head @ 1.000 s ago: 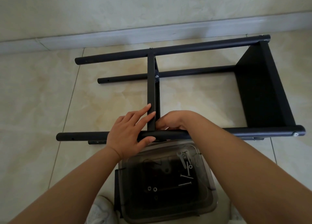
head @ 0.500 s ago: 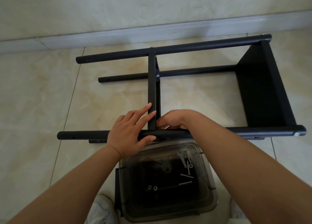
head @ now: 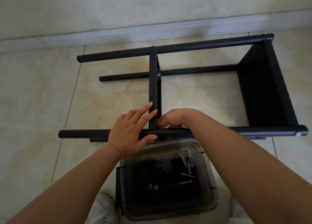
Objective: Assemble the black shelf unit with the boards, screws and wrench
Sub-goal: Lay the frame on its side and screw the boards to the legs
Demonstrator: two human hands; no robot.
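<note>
The black shelf unit lies on its side on the tiled floor. Its end board [head: 263, 92] is fixed at the right between the far pole [head: 202, 45] and the near pole [head: 84, 134]. A middle board [head: 152, 82] stands edge-on between them. My left hand [head: 130, 131] rests on the near pole, straight fingers against the middle board, thumb on the pole's near side. My right hand [head: 175, 118] has its fingers curled at the corner where board and pole meet; what they hold is hidden. A small wrench [head: 183, 158], screws [head: 185, 182] and washers [head: 152, 186] lie in the box below.
A smoky clear plastic box [head: 211, 190] sits on the floor just in front of the near pole, between my arms. A lower pole [head: 126, 77] runs along the floor behind the middle board. The wall skirting [head: 118, 33] is close behind the frame. A light shoe [head: 101, 207] shows at the bottom.
Nearly nothing. Both hands stay at the joint of the middle board and near pole; only the view has shifted slightly.
</note>
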